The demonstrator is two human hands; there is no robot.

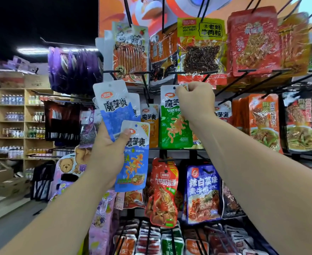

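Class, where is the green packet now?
Head view, centre: the green packet sits right of an orange packet, its top pinched by the right hand.

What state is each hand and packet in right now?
left hand: grips at least two blue packets, fanned out.
right hand: fingers pinch the green packet's top edge.
green packet: upright; hooked or free, cannot tell.
orange packet: hangs on its peg, untouched.
red packet: hangs, untouched.
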